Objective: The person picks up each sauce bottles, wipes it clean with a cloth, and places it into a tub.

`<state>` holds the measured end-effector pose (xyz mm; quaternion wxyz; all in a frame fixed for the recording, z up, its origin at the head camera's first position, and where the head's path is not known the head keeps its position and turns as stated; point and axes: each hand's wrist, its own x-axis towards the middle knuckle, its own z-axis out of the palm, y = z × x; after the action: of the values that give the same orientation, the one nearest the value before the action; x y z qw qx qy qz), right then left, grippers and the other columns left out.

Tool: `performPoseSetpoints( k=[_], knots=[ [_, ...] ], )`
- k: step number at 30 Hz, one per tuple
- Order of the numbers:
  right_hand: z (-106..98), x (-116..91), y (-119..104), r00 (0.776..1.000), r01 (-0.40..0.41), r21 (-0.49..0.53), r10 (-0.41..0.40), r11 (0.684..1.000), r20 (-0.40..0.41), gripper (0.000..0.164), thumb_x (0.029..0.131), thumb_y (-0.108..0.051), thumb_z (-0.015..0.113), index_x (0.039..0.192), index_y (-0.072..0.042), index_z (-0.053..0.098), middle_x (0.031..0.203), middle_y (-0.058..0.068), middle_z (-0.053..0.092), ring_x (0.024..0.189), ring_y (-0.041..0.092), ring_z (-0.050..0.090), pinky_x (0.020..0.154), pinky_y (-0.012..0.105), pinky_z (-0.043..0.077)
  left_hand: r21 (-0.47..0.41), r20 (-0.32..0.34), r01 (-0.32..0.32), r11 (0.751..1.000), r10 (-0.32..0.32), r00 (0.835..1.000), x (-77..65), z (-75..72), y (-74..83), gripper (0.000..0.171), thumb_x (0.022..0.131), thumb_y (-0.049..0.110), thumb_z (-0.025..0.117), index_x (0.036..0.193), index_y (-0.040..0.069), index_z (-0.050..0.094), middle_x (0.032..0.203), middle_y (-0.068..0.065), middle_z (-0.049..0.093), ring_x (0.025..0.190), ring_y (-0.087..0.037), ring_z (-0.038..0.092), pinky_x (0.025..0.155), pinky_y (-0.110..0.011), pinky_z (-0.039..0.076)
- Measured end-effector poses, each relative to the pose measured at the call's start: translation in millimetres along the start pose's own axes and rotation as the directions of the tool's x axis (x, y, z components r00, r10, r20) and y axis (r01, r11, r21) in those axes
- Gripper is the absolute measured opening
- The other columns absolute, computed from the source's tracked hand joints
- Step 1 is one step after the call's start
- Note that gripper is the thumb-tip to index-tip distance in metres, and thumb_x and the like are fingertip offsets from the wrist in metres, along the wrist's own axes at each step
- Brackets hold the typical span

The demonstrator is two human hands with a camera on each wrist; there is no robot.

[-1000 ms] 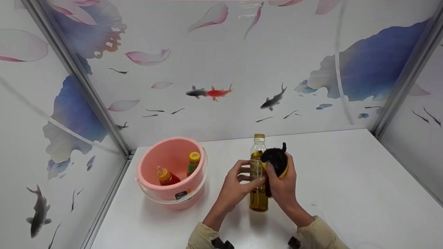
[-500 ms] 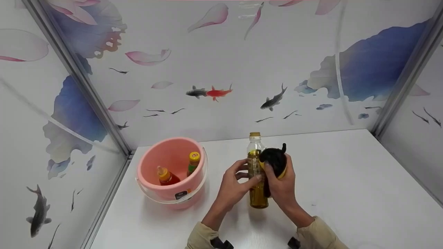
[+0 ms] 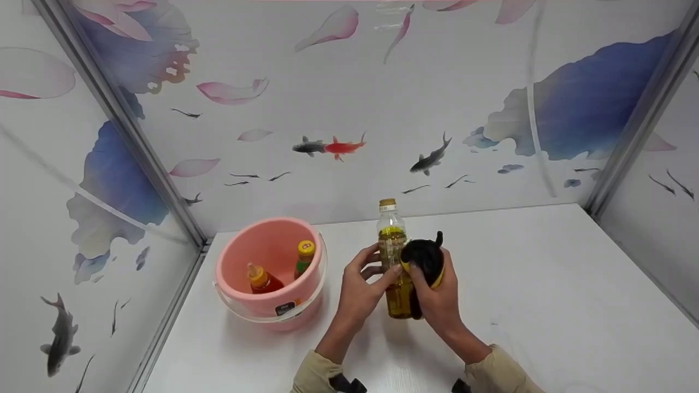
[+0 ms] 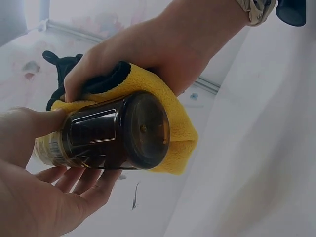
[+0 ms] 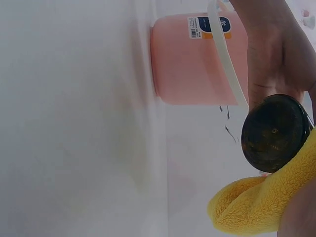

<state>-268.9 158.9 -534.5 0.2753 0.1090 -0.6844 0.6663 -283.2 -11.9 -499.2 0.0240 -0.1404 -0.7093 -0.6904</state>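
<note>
A glass bottle of yellow-green oil (image 3: 391,241) with a gold cap is held upright, raised off the table; its round base shows in both wrist views. My left hand (image 3: 357,289) grips it from the left, thumb in front and fingers behind. In my right hand (image 3: 441,299) is a bunched cloth (image 3: 426,255), black on one face and yellow on the other. That cloth lies against the bottle's right side. The left wrist view shows its yellow face (image 4: 180,126) along the bottle. Part of the bottle's label is covered by the hand and cloth.
Left of my hands stands a pink bucket (image 3: 232,273) with a pale handle. Inside are a red sauce bottle (image 3: 263,281) with a yellow nozzle cap and a yellow-capped bottle (image 3: 306,250). Printed wall panels (image 3: 382,98) border the white table (image 3: 546,284) at the back and sides.
Both hands have moved slightly left and up, carrying the oil bottle and cloth with them. The bucket has stayed put.
</note>
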Motion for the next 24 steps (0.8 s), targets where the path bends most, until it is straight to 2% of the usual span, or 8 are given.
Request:
performPoseSetpoints(
  k=[6, 15, 24],
  knots=[
    [3.4, -4.0, 0.8, 1.0, 0.013, 0.028, -0.014, 1.0, 0.019, 0.046, 0.104, -0.008, 0.071, 0.146, -0.01, 0.054, 0.131, 0.004, 0.066, 0.111, 0.02, 0.069, 0.089, 0.028, 0.062, -0.047, -0.013, -0.002, 0.999, 0.002, 1.0, 1.0, -2.5, 2.7, 0.065, 0.097, 0.032, 0.084, 0.154, 0.017, 0.057, 0.136, -0.011, 0.068, 0.112, -0.023, 0.074, 0.097, -0.039, 0.064],
    [2.1, -2.7, 0.8, 1.0, 0.013, -0.012, -0.013, 1.0, 0.006, 0.047, 0.104, -0.007, 0.07, 0.147, -0.006, 0.051, 0.132, 0.002, 0.064, 0.114, 0.018, 0.068, 0.094, 0.025, 0.06, -0.035, 0.083, 0.034, 0.999, -0.031, 0.996, -0.7, -4.4, 1.9, 0.064, 0.098, 0.035, 0.082, 0.152, 0.018, 0.052, 0.139, -0.009, 0.07, 0.119, -0.025, 0.074, 0.102, -0.044, 0.062],
    [-3.4, 4.2, -1.5, 1.0, 0.026, -0.021, -0.027, 0.999, -0.015, 0.047, 0.104, -0.007, 0.071, 0.147, -0.008, 0.054, 0.133, 0.001, 0.065, 0.113, 0.02, 0.067, 0.09, 0.025, 0.061, 0.079, 0.149, 0.034, 0.996, -0.045, 0.988, -2.8, 0.9, 2.6, 0.071, 0.093, 0.039, 0.087, 0.15, 0.019, 0.051, 0.14, -0.006, 0.07, 0.127, -0.024, 0.07, 0.111, -0.048, 0.057]
  ],
)
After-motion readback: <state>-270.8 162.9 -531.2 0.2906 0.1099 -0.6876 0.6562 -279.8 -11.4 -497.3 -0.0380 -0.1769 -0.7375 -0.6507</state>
